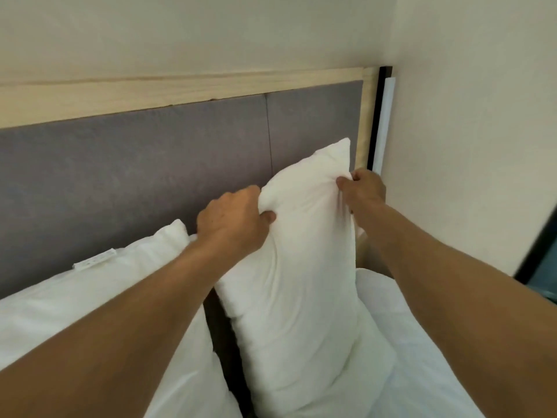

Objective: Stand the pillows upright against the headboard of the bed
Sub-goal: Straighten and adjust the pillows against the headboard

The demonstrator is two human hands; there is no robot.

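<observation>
A white pillow [301, 267] stands upright on its short end against the grey padded headboard [135, 164], near the headboard's right end. My left hand [232, 221] pinches its upper left edge. My right hand [363, 188] grips its upper right edge, just below the top corner. A second white pillow [105, 285] leans against the headboard to the left, with a small white label near its top edge. A narrow dark gap separates the two pillows.
A pale wooden frame [180, 92] borders the headboard along the top and right. White bedding [422, 342] lies at lower right. A cream wall [467, 146] closes the corner on the right, with a dark strip and a white panel [384, 125] beside the frame.
</observation>
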